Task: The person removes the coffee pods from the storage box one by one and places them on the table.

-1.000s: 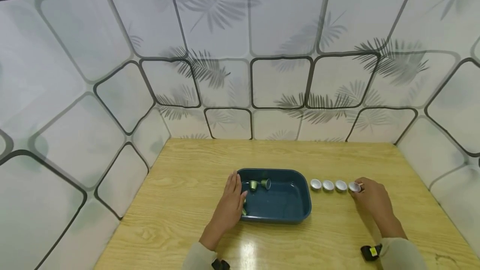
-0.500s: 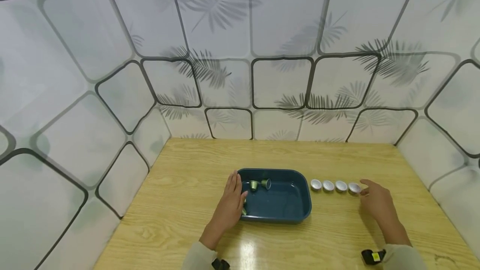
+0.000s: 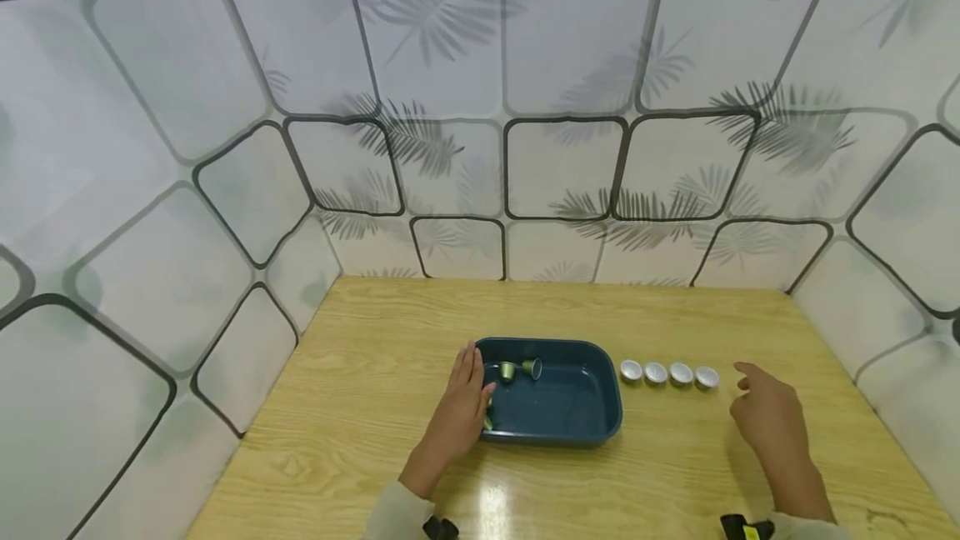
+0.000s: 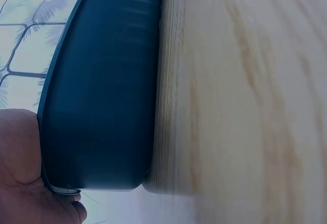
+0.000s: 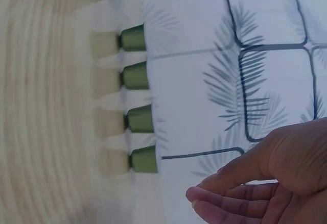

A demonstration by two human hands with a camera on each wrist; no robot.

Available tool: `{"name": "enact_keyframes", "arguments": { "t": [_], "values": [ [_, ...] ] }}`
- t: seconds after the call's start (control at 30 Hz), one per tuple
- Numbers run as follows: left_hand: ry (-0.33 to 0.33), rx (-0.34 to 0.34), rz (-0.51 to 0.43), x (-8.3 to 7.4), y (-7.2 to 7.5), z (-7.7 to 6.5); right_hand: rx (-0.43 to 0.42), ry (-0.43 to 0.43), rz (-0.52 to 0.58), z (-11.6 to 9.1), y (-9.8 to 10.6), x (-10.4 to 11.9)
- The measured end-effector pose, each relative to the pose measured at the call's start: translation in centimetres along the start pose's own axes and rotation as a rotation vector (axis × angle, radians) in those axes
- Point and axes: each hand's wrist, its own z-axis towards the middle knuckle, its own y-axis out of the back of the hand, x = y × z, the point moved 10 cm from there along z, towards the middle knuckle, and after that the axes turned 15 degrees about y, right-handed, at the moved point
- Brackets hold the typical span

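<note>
A dark teal plastic basin (image 3: 555, 407) stands on the table. My left hand (image 3: 455, 407) rests along its left rim, fingers straight and thumb over the inner side. In the left wrist view the basin's outer wall (image 4: 102, 91) fills the space beside the palm (image 4: 20, 168). Loose green coffee capsules (image 3: 507, 372) lie in the basin's left part, some partly hidden by the hand. To the right, several green capsules stand in a row, silver lids up. My right hand (image 3: 772, 415) hovers just right of the end capsule (image 3: 707, 378), holding nothing, its fingers loosely bent.
The row of capsules (image 5: 137, 76) begins just off the basin's right side. The wooden table (image 3: 360, 373) meets patterned walls (image 3: 562, 165) at the back and both sides.
My right hand let go of the rightmost capsule in the row and drew away to the right. The left hand and the basin stayed put.
</note>
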Motion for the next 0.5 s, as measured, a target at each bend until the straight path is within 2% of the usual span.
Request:
{"name": "enact_keyframes", "arguments": {
  "t": [0.2, 0.3, 0.5],
  "values": [
    [0.017, 0.005, 0.012, 0.6, 0.1, -0.2, -0.053, 0.081, 0.014, 0.4, -0.4, 4.1],
    [0.005, 0.008, 0.01, 0.6, 0.0, -0.1, -0.074, 0.101, 0.003, 0.6, -0.8, 5.8],
    [-0.022, -0.003, 0.006, 0.1, -0.2, 0.2, -0.039, 0.118, 0.041, 0.6, -2.3, 8.7]
  ]
}}
